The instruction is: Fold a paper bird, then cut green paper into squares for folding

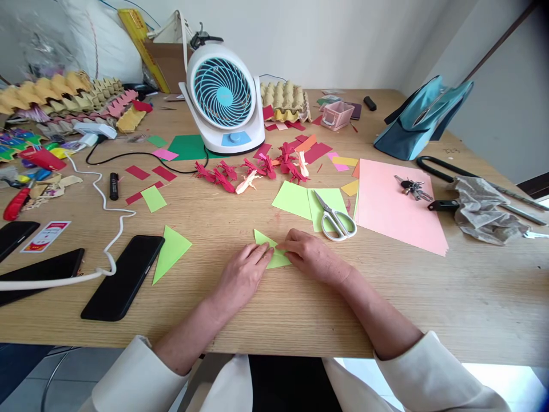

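A light green folded paper [278, 261] lies on the table in front of me, creased and partly covered by my fingers. My left hand [245, 269] presses its left part down, the fingertips close together on the paper. From the other side, my right hand [313, 254] pinches the paper near its middle with bent fingers; the fingertips of both hands almost meet. White-handled scissors [337, 220] rest on light green sheets [293, 199] just beyond my right hand. To the left of my left hand lies a folded green paper triangle [170, 252].
A black phone [124, 277] and a white cable [105, 212] lie at the left. Behind stand a white fan [231, 103] and a row of red folded paper figures [221, 177]. Pink sheets [386, 212] with keys [414, 187] and a blue bag [418, 123] are on the right.
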Demonstrator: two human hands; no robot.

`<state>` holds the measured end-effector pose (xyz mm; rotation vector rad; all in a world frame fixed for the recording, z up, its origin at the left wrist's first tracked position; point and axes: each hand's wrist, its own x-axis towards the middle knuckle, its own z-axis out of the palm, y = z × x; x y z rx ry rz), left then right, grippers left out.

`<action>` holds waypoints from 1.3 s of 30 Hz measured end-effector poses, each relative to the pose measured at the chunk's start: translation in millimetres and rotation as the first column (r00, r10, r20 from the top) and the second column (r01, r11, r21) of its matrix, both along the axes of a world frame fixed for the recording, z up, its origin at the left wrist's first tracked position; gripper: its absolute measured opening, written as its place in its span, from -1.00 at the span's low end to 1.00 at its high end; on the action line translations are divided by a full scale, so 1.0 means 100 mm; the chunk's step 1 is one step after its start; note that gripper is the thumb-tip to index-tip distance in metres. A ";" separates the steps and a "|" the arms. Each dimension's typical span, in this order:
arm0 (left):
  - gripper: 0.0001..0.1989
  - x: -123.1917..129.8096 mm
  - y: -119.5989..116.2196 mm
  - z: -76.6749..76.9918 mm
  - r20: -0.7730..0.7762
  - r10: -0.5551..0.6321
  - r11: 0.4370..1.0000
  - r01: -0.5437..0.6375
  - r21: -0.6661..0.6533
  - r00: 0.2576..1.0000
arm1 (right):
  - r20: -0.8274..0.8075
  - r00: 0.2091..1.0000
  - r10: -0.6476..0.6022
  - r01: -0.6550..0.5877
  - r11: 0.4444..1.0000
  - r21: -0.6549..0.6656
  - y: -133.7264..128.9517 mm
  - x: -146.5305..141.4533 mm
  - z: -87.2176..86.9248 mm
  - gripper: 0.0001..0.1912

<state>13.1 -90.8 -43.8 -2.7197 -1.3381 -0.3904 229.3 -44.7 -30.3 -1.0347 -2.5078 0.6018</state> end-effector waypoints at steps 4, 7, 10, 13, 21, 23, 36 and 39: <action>-0.62 0.01 -0.01 0.01 -0.021 0.011 1.000 -0.011 0.001 1.000 | 0.004 1.000 -0.002 0.002 1.000 0.002 0.00 0.00 0.00 -0.71; -0.64 0.02 -0.01 0.01 -0.042 0.033 0.999 -0.032 0.009 0.999 | -0.005 1.000 0.002 -0.002 1.000 0.016 0.00 0.00 -0.01 -0.72; -0.64 0.02 -0.01 -0.01 -0.040 0.019 1.000 -0.019 0.019 0.999 | -0.003 1.000 0.002 -0.002 1.000 0.019 0.00 0.00 0.00 -0.72; -0.62 0.02 0.00 -0.03 -0.032 -0.022 1.000 0.022 0.018 0.999 | 0.002 1.000 0.004 -0.004 1.000 0.008 0.00 0.00 0.01 -0.72; -0.58 0.03 -0.01 -0.01 -0.085 -0.054 0.998 0.057 0.030 0.995 | -0.033 0.999 0.019 -0.019 1.000 -0.003 0.02 0.01 -0.01 -0.69; -0.55 0.03 -0.03 -0.02 -0.098 -0.044 0.999 0.046 0.015 0.994 | -0.065 0.997 0.032 -0.034 0.999 -0.015 0.04 0.02 -0.02 -0.69; -0.53 0.17 -0.15 -0.01 -0.179 0.053 0.996 -0.064 -0.058 0.982 | -0.178 0.979 0.098 -0.110 0.992 -0.060 0.13 0.09 -0.09 -0.65; -0.46 0.22 -0.17 0.01 -0.159 0.078 0.993 -0.092 -0.079 0.984 | -0.176 0.979 0.105 -0.119 0.990 -0.072 0.15 0.10 -0.09 -0.65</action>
